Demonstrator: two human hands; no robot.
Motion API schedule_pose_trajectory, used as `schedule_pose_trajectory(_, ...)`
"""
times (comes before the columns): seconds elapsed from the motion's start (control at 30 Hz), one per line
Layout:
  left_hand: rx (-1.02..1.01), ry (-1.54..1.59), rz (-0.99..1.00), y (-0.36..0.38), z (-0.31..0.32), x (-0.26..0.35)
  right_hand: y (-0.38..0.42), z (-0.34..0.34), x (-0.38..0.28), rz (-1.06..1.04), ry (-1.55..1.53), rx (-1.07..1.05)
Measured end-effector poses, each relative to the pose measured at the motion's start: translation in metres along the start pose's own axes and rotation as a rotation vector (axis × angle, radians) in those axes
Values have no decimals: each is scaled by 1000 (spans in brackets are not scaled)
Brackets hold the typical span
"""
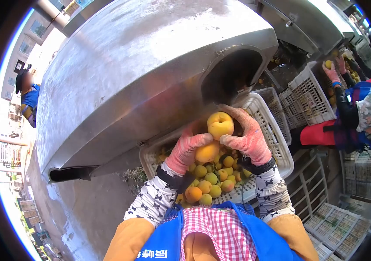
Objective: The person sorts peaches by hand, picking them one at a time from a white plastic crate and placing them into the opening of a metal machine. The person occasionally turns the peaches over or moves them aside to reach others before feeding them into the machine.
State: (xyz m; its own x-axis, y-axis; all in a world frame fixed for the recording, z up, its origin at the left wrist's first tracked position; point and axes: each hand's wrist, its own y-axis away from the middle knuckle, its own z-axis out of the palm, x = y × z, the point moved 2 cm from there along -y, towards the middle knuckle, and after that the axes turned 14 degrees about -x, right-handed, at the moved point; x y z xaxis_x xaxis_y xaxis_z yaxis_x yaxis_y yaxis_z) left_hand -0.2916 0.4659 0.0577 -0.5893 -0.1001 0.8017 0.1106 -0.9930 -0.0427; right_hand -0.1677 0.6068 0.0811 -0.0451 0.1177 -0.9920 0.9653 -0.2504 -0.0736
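Both my hands wear pink knit gloves and are raised over a white plastic crate (284,162). My right hand (250,135) is closed around a large yellow peach (220,124), its thumb and fingers on the fruit's right side. Just below and to the left, my left hand (184,150) grips a second yellow peach (206,152) with the thumb across its top. The two peaches are close together; whether they touch is hard to tell. Smaller green and orange fruits (210,178) are heaped in the crate under my hands.
A large metal machine housing (150,48) with a dark opening (233,71) stands in front. At right, a co-worker in a blue vest (366,104) handles fruit over another crate (309,98). Stacked crates (340,226) lie lower right; another person (29,98) stands far left.
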Motion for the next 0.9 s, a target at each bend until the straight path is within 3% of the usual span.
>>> schedule_pose_trajectory(0.07, 83, 54, -12, -5, -7, -9, -16, -10, 2, -94, 422, 185)
schedule_pose_trajectory(0.13, 176, 118, -31, -1, -26, -35, -42, -14, 18, -140, 696, 532)
schedule_pose_trajectory(0.2, 293, -335, 33, 6, -44, -57, -61, -11, 35, -26, 785, 563)
schedule_pose_trajectory(0.23, 301, -946, 179, 14, -38, -56, -74, -10, 45, 90, 866, 593)
schedule_pose_trajectory(0.27, 301, -945, 179, 12, -47, -61, -98, -14, 58, 91, 867, 592)
schedule_pose_trajectory(0.33, 379, -402, 77, 20, -72, -89, -130, -9, 89, 275, 1062, 555)
schedule_pose_trajectory(0.37, 394, -890, -34, 22, -59, -72, -123, -4, 45, 351, 767, 577)
schedule_pose_trajectory(0.4, 403, -886, -43, 23, -61, -74, -114, -7, 37, 356, 763, 566)
schedule_pose_trajectory(0.47, 408, -764, 126, 21, -64, -74, -95, -23, 21, -313, 636, 531)
schedule_pose_trajectory(0.5, 417, -762, 133, 22, -61, -67, -82, -21, 9, -318, 638, 521)
schedule_pose_trajectory(0.57, 371, -943, 41, 22, -40, -44, -39, -1, -6, -109, 477, 342)
schedule_pose_trajectory(0.6, 377, -941, 45, 18, -31, -35, -26, 9, -2, -40, 349, 191)
schedule_pose_trajectory(0.67, 256, -799, 126, 9, -17, -23, -10, 31, 7, -27, 426, 21)
schedule_pose_trajectory(0.8, 282, -851, 13, 8, -19, -34, 2, 36, 22, 116, 373, 17)
schedule_pose_trajectory(0.87, 271, 531, 37, 3, -11, -38, 9, 33, 22, -58, 551, 99)
schedule_pose_trajectory(0.9, 272, 529, 37, 0, -8, -30, 10, 30, 20, -60, 550, 99)
